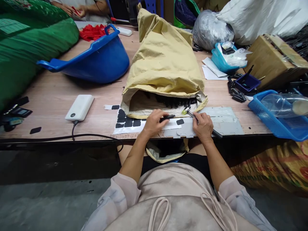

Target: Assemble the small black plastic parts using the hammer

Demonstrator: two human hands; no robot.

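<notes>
My left hand (155,123) pinches a slim black piece (167,117) just in front of the sack's mouth; its exact kind is too small to tell. In my right hand (202,125) is a small hammer with a yellow face and a black grip (217,133), its head (185,111) pointing at the sack opening. The yellow paper sack (166,64) lies on the table with many black pieces (178,101) inside. Beneath my hands are a grey board (222,120) and a white sheet with black rounded stickers (128,122). An open bag (166,158) sits at my lap.
A blue basin (101,61) and a white power bank (80,107) with a cable lie to the left. On the right stand a blue basket (269,112), a turquoise basket (221,62) and a cardboard box (274,61). Another person's hands (77,11) hold something red at the back.
</notes>
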